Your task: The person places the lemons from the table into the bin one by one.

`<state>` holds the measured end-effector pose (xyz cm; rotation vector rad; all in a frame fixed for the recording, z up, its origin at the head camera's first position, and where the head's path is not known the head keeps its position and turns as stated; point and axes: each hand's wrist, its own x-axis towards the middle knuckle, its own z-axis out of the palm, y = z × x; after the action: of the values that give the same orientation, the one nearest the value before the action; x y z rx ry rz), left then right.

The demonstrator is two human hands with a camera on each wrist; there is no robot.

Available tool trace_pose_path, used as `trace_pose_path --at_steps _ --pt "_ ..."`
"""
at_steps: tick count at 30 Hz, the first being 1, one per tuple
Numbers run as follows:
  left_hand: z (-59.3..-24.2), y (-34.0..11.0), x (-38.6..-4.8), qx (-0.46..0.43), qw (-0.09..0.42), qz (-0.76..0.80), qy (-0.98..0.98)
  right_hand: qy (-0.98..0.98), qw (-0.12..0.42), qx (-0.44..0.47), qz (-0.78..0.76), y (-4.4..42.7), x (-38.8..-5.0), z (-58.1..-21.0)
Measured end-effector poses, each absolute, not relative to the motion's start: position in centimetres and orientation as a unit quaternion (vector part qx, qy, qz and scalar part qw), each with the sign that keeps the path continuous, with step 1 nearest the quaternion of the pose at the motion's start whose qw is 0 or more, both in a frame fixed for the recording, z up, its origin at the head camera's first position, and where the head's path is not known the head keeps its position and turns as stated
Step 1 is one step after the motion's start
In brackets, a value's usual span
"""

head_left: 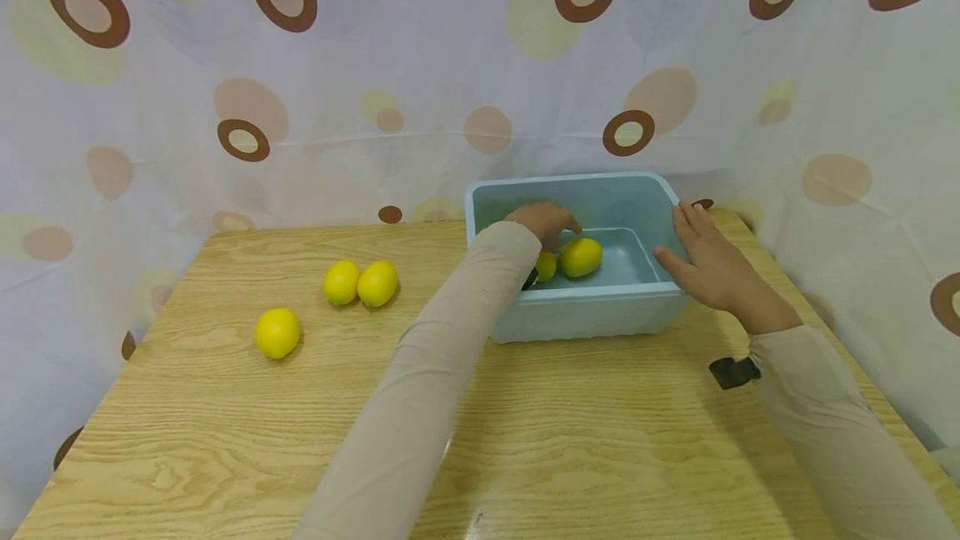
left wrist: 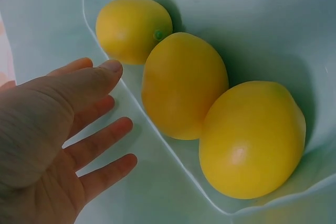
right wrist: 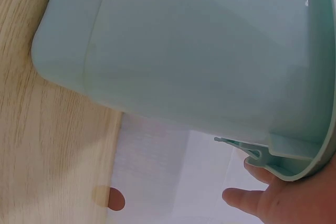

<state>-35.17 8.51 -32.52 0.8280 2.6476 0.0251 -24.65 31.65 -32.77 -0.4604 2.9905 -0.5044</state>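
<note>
A light blue bin (head_left: 585,315) stands at the back right of the table. My left hand (head_left: 542,221) is inside it, fingers spread and holding nothing. In the left wrist view three yellow lemons (left wrist: 184,85) lie in a row on the bin's floor, beside the left hand (left wrist: 58,135) and apart from its fingers. In the head view one lemon (head_left: 581,257) shows whole and another partly, the rest hidden by my arm. My right hand (head_left: 712,265) rests against the bin's right rim, fingers extended; in the right wrist view the right hand (right wrist: 299,198) touches the rim's corner.
On the left part of the wooden table (head_left: 225,432) two lemons (head_left: 377,283) lie side by side, with a single lemon (head_left: 277,333) nearer the front left. A patterned cloth (head_left: 420,48) hangs behind and beside the table.
</note>
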Motion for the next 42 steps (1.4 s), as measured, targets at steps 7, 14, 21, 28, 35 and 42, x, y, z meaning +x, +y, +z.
trace_pose_path --at_steps 7,14,21,28,35,42 --pt "-32.1 8.3 -34.6 0.297 0.17 0.016 0.94 0.975 0.036 -0.151 -0.161 31.6 -24.6 -32.7" --pt "-30.6 8.4 -33.9 0.306 0.157 -0.007 0.939 0.975 0.036 -0.154 -0.159 31.7 -24.9 -32.9" --pt "-28.1 7.9 -34.2 0.329 0.134 -0.033 0.934 0.975 0.039 -0.155 -0.154 31.7 -25.0 -33.1" --pt "-24.6 6.6 -33.5 0.368 0.07 -0.075 0.924 0.975 0.038 -0.16 -0.148 31.5 -24.9 -32.8" --pt "-22.6 4.4 -32.1 0.386 0.039 -0.085 0.918 0.976 0.037 -0.163 -0.143 31.5 -24.8 -32.7" --pt "-22.4 -0.3 -30.1 0.388 -0.007 -0.055 0.92 0.979 0.039 -0.162 -0.119 31.6 -24.9 -32.8"
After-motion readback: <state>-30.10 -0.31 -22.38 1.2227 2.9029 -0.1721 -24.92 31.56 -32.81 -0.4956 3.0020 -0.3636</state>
